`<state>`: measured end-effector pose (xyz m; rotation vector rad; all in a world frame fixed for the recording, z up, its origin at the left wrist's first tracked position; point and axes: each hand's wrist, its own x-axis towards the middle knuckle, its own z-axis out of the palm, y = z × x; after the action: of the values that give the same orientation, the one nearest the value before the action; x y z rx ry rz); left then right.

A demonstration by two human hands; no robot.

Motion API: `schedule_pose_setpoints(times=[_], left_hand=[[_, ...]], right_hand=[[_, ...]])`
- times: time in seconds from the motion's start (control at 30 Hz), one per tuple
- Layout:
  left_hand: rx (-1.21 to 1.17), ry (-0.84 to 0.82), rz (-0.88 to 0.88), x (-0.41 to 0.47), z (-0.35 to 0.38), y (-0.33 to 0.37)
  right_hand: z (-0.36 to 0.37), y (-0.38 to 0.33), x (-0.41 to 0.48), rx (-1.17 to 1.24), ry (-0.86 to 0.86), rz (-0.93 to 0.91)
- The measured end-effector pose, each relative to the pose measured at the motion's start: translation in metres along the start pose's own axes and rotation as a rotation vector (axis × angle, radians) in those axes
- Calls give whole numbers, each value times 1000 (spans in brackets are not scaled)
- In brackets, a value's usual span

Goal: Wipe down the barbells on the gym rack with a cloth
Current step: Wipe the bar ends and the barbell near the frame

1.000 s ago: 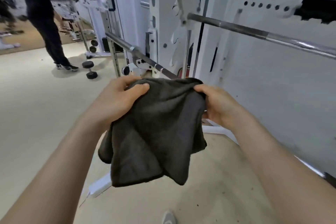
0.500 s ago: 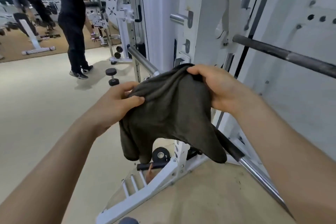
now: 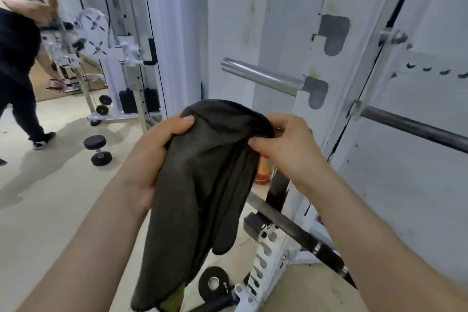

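Note:
A dark grey cloth [image 3: 200, 185] hangs in front of me, bunched lengthwise. My left hand [image 3: 154, 149] grips its left side, thumb on top. My right hand [image 3: 286, 144] pinches its upper right edge. Behind the cloth stands the white gym rack [image 3: 311, 40]. A dark barbell [image 3: 415, 126] runs across the rack at the right, above my right forearm. A lower barbell [image 3: 288, 225] slants down to the right beneath my right wrist, partly hidden by the cloth. A chrome sleeve end [image 3: 258, 75] sticks out left from the rack upright, just above the cloth.
A black dumbbell [image 3: 97, 151] lies on the beige floor at left. A person in black [image 3: 17, 63] stands at the far left by a white cable machine [image 3: 119, 40]. A small black weight plate [image 3: 214, 284] lies at the rack's foot, and an orange bottle [image 3: 263, 170] stands behind the cloth.
My view has moved closer to the rack and turned right. Both hands have drawn nearer together, gathering the cloth from a spread sheet into a narrower hanging bunch.

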<state>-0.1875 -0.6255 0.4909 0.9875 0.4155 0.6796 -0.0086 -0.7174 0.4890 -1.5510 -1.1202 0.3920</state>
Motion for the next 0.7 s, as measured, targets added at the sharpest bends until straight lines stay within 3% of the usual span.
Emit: schedule_pose_setpoints(times=[0.13,0.27,0.3,0.37,0.5,0.7], left_hand=[[-39,-73,-27,35,-18,36],[10,-112,46,74,-24,58],[29,-86,109,85,-27,59],[43,-37,239,108,-29,62],[193,45,304,140,-31,61],[252,77,421,204,-36,96]], right_hand=[[29,0,43,-322,196,19],[36,-4,73,-874,230,-33],[37,-4,78,-911,253,-40],[38,-8,95,-753,236,37],[46,-28,128,-12,144,304],[41,-59,214,268,182,83]])
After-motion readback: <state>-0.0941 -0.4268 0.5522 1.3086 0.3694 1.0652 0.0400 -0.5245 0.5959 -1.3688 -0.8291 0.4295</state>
